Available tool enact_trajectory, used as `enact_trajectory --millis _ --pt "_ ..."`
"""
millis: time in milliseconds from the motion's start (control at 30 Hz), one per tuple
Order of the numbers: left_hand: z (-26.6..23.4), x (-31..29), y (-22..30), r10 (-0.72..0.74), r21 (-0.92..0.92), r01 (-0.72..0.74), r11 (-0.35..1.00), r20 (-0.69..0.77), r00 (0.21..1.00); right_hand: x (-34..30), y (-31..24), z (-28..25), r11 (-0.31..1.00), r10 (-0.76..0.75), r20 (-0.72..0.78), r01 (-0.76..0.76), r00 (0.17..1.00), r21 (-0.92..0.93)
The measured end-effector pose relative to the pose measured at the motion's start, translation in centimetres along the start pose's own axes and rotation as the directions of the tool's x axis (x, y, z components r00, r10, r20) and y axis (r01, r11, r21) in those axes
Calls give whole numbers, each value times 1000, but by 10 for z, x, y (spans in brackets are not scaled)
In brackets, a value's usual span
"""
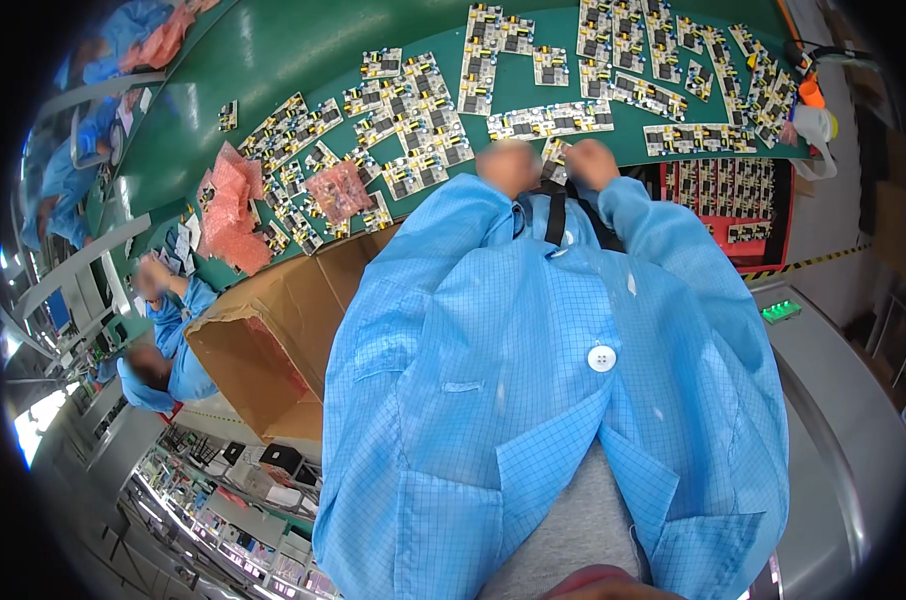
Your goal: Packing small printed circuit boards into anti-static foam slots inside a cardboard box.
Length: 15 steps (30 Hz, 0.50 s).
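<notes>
At the near edge of the green table, a small circuit board [555, 158] with yellow and black parts is held up between my two hands. My left hand [510, 167] is closed at its left side, and my right hand [593, 162] grips it from the right. The fingers of both are blurred, so their exact hold on the board does not show. Just beyond my hands lies a long panel of joined circuit boards [551, 120]. More panels [413, 125] and single boards [551, 66] cover the tabletop on either side.
Pink bubble wrap [235, 215] and a wrapped pink pack [338, 192] lie left on the green table [303, 50]. An open cardboard box [263, 345] stands below. A red tray [703, 222] of boards is at right. Another person's hands [153, 277] work far left.
</notes>
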<state>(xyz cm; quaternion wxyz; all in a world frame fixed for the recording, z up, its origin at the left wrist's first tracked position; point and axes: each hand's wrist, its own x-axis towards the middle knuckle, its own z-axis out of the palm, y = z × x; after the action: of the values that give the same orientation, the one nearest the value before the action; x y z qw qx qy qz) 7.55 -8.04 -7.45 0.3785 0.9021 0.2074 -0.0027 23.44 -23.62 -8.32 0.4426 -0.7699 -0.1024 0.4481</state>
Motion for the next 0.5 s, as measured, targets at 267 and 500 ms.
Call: enact_trajectory --millis 267,500 --pt "12 6 0 -4 37 7 999 -63 998 -33 -6 -18 904 124 1 -113 992 412" --pt "7 8 2 -19 -101 14 995 -43 999 -34 0 -25 903 152 78 -171 985 394"
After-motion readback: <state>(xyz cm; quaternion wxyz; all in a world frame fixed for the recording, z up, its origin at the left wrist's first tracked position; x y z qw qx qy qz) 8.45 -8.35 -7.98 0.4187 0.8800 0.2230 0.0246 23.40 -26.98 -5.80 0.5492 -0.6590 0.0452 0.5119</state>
